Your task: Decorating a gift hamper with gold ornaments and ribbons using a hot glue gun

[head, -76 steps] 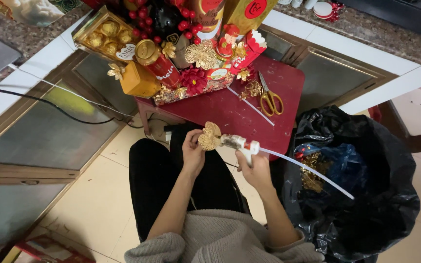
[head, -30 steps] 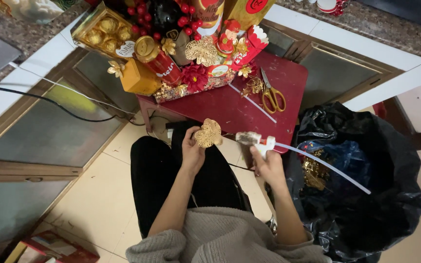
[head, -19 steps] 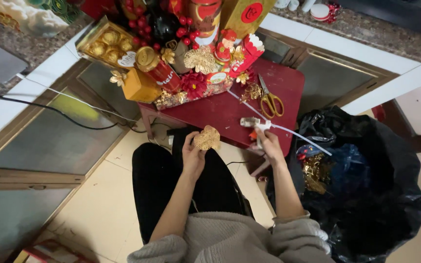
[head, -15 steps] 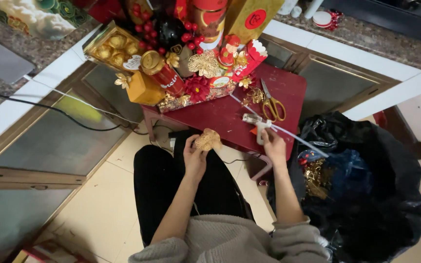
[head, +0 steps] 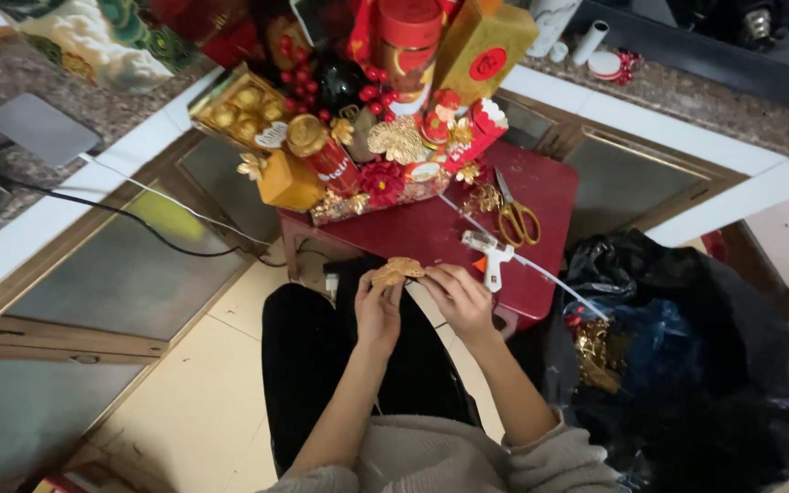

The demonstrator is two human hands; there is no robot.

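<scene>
My left hand point(head: 378, 312) holds a small gold flower ornament point(head: 398, 270) just in front of the low red table point(head: 431, 239). Close beside it, my right hand point(head: 457, 296) has its fingers curled next to the ornament; whether they touch it is unclear. A white glue gun point(head: 490, 256) with a long clear glue stick lies on the table right of my hands. A red and gold gift arrangement point(head: 372, 128) of boxes, cans, berries and flowers stands at the table's far side.
Yellow-handled scissors point(head: 518, 217) lie on the table's right part. A large black rubbish bag point(head: 687, 365) with gold scraps stands open at my right. A black cable point(head: 130, 212) runs along the floor and sill at left. My dark-trousered legs are below the table edge.
My right hand carried the glue gun up to the table, set it down and let go, then came back beside the ornament. The camera tilted closer to the table.
</scene>
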